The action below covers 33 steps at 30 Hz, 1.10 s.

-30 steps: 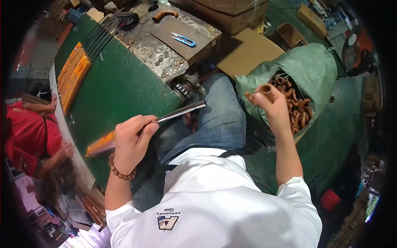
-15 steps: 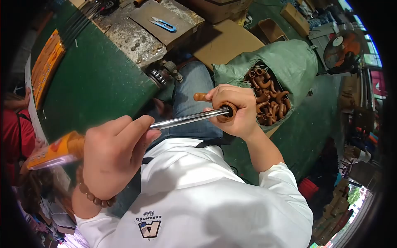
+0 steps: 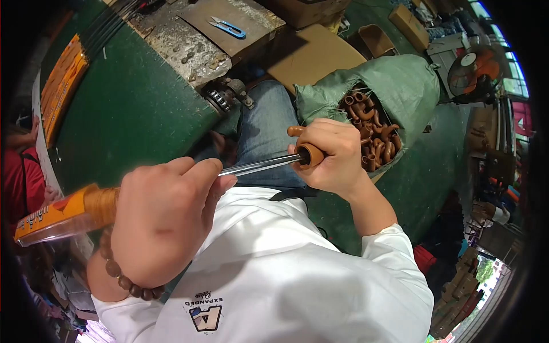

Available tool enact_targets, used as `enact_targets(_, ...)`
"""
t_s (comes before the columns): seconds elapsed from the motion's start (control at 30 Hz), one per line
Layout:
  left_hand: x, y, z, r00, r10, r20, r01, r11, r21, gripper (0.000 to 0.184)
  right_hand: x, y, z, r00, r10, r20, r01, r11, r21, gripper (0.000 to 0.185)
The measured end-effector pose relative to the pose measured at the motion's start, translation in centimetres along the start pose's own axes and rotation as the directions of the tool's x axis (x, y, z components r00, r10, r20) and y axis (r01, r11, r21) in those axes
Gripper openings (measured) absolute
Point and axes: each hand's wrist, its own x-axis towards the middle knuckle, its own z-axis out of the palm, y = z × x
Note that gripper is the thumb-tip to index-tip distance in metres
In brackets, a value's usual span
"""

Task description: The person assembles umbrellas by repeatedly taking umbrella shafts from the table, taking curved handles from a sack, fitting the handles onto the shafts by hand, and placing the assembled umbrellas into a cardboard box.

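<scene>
My left hand (image 3: 166, 220) is closed around a shiny metal shaft (image 3: 260, 166). Behind that fist, an orange printed wrap (image 3: 54, 220) with a brown band sticks out to the left, in line with the shaft. My right hand (image 3: 331, 157) grips a brown curved handle (image 3: 309, 156), its round open end facing left. The shaft's tip is at this opening; how deep it goes, I cannot tell. Past the right hand's fingers shows the handle's rounded other end. Just beyond this hand, a green woven sack (image 3: 400, 83) holds several similar brown curved handles (image 3: 377, 137).
Ahead stands a worn workbench (image 3: 183, 48) with blue thread snips (image 3: 229, 28) on a board. A metal mechanism (image 3: 227, 96) is fixed at its corner. Orange printed bundles (image 3: 63, 86) lie on a green surface at left, near another person's red clothing (image 3: 26, 180). A fan (image 3: 472, 71) stands right.
The brown handle has turned and shifted slightly left, so its opening faces the shaft more. My left hand has moved a little right and down, and the orange end has swung further left.
</scene>
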Motion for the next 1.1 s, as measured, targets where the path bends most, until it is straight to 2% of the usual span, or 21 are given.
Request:
enact_targets(0.1, 0.8, -0.1, 2.2, 0.999, 0.039, 0.016, -0.04, 0.996, 0.08, 0.01, 0.4, -1.5, 0.6, 0.996, 0.041, 0.073, -0.024, 0.976, -0.217, 0.019)
enact_targets(0.17, 1.7, -1.2, 3.1, 0.998, 0.052, 0.017, -0.051, 0.997, -0.059, 0.014, 0.9, -0.7, 1.0, 0.998, 0.017, 0.054, -0.005, 0.977, -0.212, 0.019)
enact_targets(0.3, 2.8, -4.2, 5.3, 0.998, 0.061, -0.031, -0.063, 0.994, -0.086, 0.016, -0.3, 1.4, 1.8, 0.995, 0.084, 0.049, -0.073, 0.979, -0.192, 0.016)
enact_targets(0.37, 3.0, -6.1, 5.4, 0.913, 0.214, -0.346, -0.178, 0.975, 0.133, 0.017, -1.0, 2.2, 1.3, 0.993, 0.099, 0.07, -0.085, 0.981, -0.174, 0.015)
enact_targets(0.43, 2.3, -7.4, 6.1, 0.721, 0.399, -0.567, -0.22, 0.907, 0.358, 0.018, -1.7, 3.1, 0.8, 0.978, 0.195, 0.073, -0.173, 0.956, -0.236, 0.015)
enact_targets(0.47, 1.6, -8.0, 6.4, 0.728, 0.387, -0.566, -0.206, 0.911, 0.358, 0.018, -1.8, 2.9, 1.1, 0.978, 0.19, 0.086, -0.167, 0.959, -0.227, 0.015)
enact_targets(0.53, -0.3, -9.4, 6.7, 0.903, 0.181, -0.389, -0.04, 0.938, 0.343, 0.013, -2.0, 2.1, 1.3, 0.974, 0.203, 0.096, -0.179, 0.96, -0.214, 0.014)
enact_targets(0.6, -1.7, -10.5, 7.0, 0.978, -0.055, -0.203, 0.127, 0.923, 0.362, 0.009, -1.6, 1.7, 1.5, 0.974, 0.205, 0.1, -0.181, 0.961, -0.208, 0.014)
enact_targets(0.7, -1.5, -9.1, 8.8, 0.972, -0.075, -0.223, 0.137, 0.951, 0.277, 0.007, -0.5, 0.0, 4.4, 0.979, 0.155, 0.129, -0.117, 0.958, -0.261, 0.012)
enact_targets(0.77, -0.9, -7.2, 10.4, 0.971, -0.065, -0.231, 0.117, 0.969, 0.219, 0.007, 0.5, -1.7, 7.2, 0.995, 0.022, 0.098, 0.004, 0.967, -0.255, 0.01)
enact_targets(0.97, -0.1, -6.8, 11.4, 0.967, -0.122, -0.221, 0.171, 0.962, 0.214, 0.008, 1.1, -2.1, 9.5, 0.997, 0.028, 0.076, -0.007, 0.964, -0.264, 0.01)
enact_targets(1.1, 0.1, -6.6, 11.6, 0.975, -0.039, -0.22, 0.081, 0.98, 0.184, 0.009, 0.7, -1.0, 9.0, 0.983, 0.088, 0.16, -0.054, 0.977, -0.204, 0.011)
